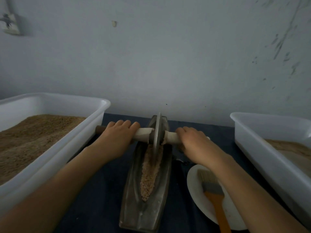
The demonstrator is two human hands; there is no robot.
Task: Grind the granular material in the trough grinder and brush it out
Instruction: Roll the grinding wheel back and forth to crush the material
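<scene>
A long grey boat-shaped trough grinder (133,195) lies lengthwise on the dark cloth in front of me. Tan granular material (149,172) fills its groove. The metal grinding wheel (157,130) stands upright at the trough's far end, on an axle handle (143,134) wrapped in pale paper. My left hand (117,138) grips the handle left of the wheel. My right hand (193,142) grips it on the right side. A brush (212,190) with an orange handle and pale bristles lies on a white plate (196,190) under my right forearm.
A white plastic tub (94,125) holding brown grain stands at the left, close to my left arm. Another white tub (249,140) with paler ground material sits at the right. A grey wall rises directly behind the trough.
</scene>
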